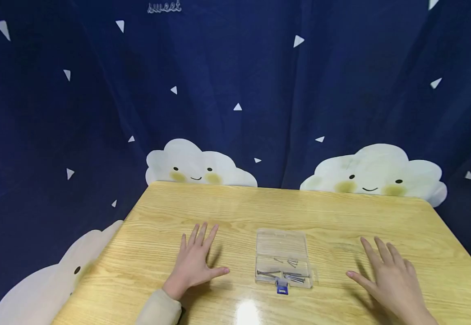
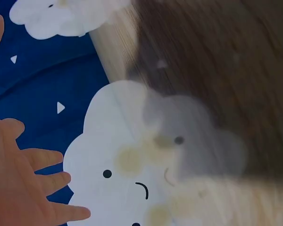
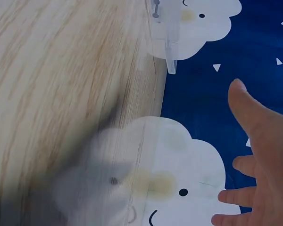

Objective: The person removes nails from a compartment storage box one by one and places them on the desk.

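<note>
Both sides released, progress either nil or complete

Judged overall: either not begun or already over; cannot tell which. Behind everything, a dark blue curtain with smiling cloud prints. In front of that, a wood-grained bench. Toward the near side, a left grip, released, with fingers spread and no hold on anything. Well apart on the other side, a right grip, likewise loose and without a load. On the bench, between the two and touched by neither, a clear plastic box. Done, as far as visible: placement flat on the bench. Cannot tell whether open or closed. Inside, slim metal fasteners, mostly toward the near edge, already contained. At that edge, a small blue latch, too small to judge as fastened or loose. Left, if at the start: all handling of box and contents; if at the end, nothing.
</note>
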Tool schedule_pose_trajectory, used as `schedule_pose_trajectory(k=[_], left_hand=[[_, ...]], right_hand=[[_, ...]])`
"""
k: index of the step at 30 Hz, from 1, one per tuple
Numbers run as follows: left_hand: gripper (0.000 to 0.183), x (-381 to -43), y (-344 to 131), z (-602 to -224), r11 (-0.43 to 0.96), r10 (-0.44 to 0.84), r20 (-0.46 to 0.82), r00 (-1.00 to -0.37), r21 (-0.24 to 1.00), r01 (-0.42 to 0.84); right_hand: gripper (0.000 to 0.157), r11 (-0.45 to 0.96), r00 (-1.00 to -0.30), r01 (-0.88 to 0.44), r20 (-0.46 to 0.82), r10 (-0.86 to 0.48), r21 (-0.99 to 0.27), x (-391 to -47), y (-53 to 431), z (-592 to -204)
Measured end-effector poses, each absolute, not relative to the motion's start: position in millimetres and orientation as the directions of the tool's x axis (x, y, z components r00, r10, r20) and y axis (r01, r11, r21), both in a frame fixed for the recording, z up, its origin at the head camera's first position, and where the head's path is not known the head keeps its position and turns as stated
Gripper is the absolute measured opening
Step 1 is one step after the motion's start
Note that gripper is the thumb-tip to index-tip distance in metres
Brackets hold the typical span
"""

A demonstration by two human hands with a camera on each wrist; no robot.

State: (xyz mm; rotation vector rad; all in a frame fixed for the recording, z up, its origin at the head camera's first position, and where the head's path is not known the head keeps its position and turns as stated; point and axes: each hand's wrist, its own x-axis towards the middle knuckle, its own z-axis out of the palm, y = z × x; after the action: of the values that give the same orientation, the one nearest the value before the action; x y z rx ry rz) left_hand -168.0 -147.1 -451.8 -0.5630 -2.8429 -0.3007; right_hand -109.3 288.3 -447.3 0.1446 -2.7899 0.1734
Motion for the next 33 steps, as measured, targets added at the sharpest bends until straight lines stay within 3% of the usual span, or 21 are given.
schedule_pose_trajectory(k=[5,12,23,28,33], left_hand=[[0.104,-171,-141,-451,0.852,0.406,0.238,-0.882,0.252,0.46],[0.102,-180,-124,-449,0.727,0.537,0.124,-0.834,0.434,0.532],[0.1,-198,-89,-460,0.577,0.697,-0.029,-0.716,0.616,0.536],[0.095,-199,-81,-469,0.564,0.707,-0.045,-0.706,0.64,0.523],[0.092,-198,-77,-473,0.59,0.706,-0.029,-0.708,0.576,0.565]], right_hand=[[0.086,0.978,-0.932,-0.174,0.34,-0.125,-0.118,-112,283,-446],[0.073,0.916,-0.923,-0.279,0.344,-0.173,-0.288,-119,266,-442],[0.036,0.761,-0.873,-0.443,0.42,-0.247,-0.474,-132,239,-458],[0.025,0.698,-0.883,-0.447,0.401,-0.244,-0.559,-134,230,-470],[0.021,0.664,-0.876,-0.466,0.409,-0.255,-0.585,-135,225,-477]])
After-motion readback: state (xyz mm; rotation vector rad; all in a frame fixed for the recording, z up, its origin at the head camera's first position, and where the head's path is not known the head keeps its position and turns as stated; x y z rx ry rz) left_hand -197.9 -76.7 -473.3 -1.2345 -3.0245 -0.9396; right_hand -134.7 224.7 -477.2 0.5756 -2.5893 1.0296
